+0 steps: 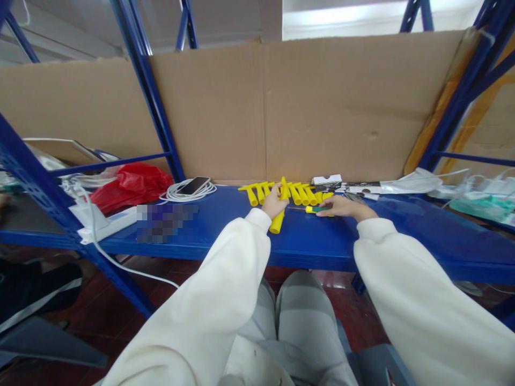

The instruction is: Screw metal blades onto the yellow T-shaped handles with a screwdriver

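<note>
My left hand is closed around a yellow plastic piece, a thick tube with a narrower part rising above my fingers. To its right, my right hand has its fingers around the green and yellow handle of a screwdriver, whose thin shaft points left toward the held piece. Shaft and piece look close, but I cannot tell whether they touch. Behind both hands, several similar yellow pieces lie side by side in a row on the blue shelf. My fingers partly cover the row.
A phone rests on a coiled white cable at the left, beside a red plastic bag. Packaging and a small white box lie behind my right hand. A cardboard panel closes the back, between blue metal posts.
</note>
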Action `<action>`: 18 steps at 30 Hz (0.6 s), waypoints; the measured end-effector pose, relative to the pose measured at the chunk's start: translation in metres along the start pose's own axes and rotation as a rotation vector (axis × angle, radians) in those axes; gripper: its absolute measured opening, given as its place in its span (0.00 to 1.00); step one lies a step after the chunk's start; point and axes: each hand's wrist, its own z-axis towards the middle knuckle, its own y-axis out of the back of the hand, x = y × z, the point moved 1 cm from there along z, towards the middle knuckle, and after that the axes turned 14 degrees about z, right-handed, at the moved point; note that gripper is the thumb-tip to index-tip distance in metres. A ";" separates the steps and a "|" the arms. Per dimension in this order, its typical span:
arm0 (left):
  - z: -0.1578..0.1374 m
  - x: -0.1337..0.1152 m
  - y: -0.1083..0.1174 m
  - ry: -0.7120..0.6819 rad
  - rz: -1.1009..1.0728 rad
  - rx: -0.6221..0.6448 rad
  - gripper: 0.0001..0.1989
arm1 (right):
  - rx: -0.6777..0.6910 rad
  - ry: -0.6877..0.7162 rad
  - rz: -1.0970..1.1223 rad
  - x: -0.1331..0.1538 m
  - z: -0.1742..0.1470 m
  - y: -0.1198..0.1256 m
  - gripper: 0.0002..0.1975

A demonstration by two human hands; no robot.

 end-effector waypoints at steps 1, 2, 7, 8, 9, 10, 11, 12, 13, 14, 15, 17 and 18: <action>-0.001 -0.001 -0.001 0.002 -0.006 0.017 0.31 | -0.002 0.006 -0.010 0.000 0.001 -0.001 0.16; -0.001 -0.002 -0.001 0.004 -0.011 0.032 0.31 | -0.002 0.010 -0.022 0.000 0.001 -0.001 0.15; -0.007 -0.006 -0.004 0.048 -0.022 0.075 0.31 | -0.078 0.019 -0.093 0.002 0.004 -0.006 0.06; -0.007 -0.007 -0.005 0.061 -0.029 0.086 0.31 | -0.107 0.019 -0.105 0.002 0.004 -0.007 0.06; -0.008 -0.007 -0.005 0.071 -0.037 0.098 0.31 | -0.131 0.020 -0.113 0.002 0.004 -0.007 0.05; -0.008 -0.007 -0.006 0.078 -0.045 0.111 0.31 | -0.151 0.021 -0.120 0.001 0.004 -0.007 0.05; -0.008 -0.007 -0.006 0.084 -0.054 0.123 0.31 | -0.168 0.021 -0.126 0.001 0.004 -0.006 0.06; -0.008 -0.007 -0.006 0.090 -0.063 0.135 0.32 | -0.187 0.021 -0.133 -0.001 0.004 -0.005 0.06; -0.008 -0.007 -0.006 0.100 -0.070 0.146 0.32 | -0.206 0.019 -0.139 -0.002 0.004 -0.004 0.07; -0.008 -0.008 -0.007 0.113 -0.078 0.155 0.33 | -0.225 0.015 -0.146 -0.003 0.005 -0.003 0.08; -0.008 -0.008 -0.007 0.128 -0.087 0.164 0.34 | -0.243 0.013 -0.150 -0.004 0.005 -0.003 0.09; -0.008 -0.009 -0.007 0.154 -0.108 0.178 0.36 | -0.281 0.005 -0.150 -0.006 0.005 -0.001 0.10; -0.009 -0.009 -0.007 0.162 -0.115 0.181 0.36 | -0.299 -0.001 -0.144 -0.006 0.004 -0.001 0.10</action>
